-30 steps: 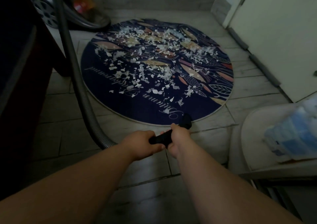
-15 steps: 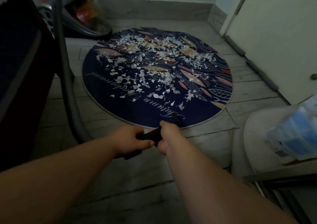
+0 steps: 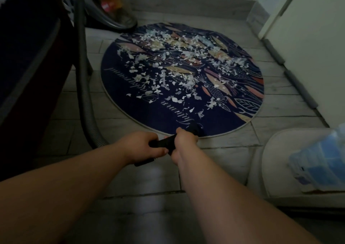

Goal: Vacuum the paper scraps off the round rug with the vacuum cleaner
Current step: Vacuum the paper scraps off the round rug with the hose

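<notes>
Holding the black vacuum wand [image 3: 164,143], both hands are curling tight around it. The left hand [image 3: 141,146] is gripping the back part, and the right hand [image 3: 183,143] is gripping just in front. The wand's tip is sitting at the near edge of the round dark blue rug with leaf pictures [image 3: 149,113]. Many small white paper scraps [image 3: 168,75] are lying across the rug's middle and far side. The long grey bendy hose [image 3: 82,75] is running over the grey tiled floor [image 3: 130,180] up towards the grey vacuum cleaner body [image 3: 110,6], which is sitting just beside the rug's far edge.
</notes>
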Available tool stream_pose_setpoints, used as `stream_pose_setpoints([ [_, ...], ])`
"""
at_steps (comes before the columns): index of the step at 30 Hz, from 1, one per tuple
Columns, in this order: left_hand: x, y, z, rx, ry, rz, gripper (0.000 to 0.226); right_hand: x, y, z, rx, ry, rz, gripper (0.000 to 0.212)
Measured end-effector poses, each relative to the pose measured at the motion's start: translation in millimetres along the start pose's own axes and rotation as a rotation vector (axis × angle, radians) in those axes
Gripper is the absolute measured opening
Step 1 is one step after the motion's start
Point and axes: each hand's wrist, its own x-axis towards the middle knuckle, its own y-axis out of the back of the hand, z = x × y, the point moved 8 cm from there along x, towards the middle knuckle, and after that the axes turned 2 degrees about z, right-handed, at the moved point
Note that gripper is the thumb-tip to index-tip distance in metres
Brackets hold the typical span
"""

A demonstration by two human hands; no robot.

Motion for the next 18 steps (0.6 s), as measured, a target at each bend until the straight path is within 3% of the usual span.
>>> stream_pose_setpoints([
  [3,-11.1,-9.2,13.3,-0.017,0.018,-0.01,0.033,-11.4,14.2,-3.8,0.017,-0.016,-0.017,0.039],
  [9,-13.5,-31.1,48.0,0.08,-0.073,-0.109,0.035,-16.9,61.1,-12.4,0.055,-0.014,0.137,0.047],
  [12,5.9,-40.5,54.0,0.157,-0.177,-0.061,0.042,10.5,61.2,-19.4,0.044,0.043,0.084,0.047],
  [18,-1.7,-57.3,24.9,0.15,-0.183,0.071,0.038,23.9,54.2,7.5,0.005,0.017,0.027,0.041],
])
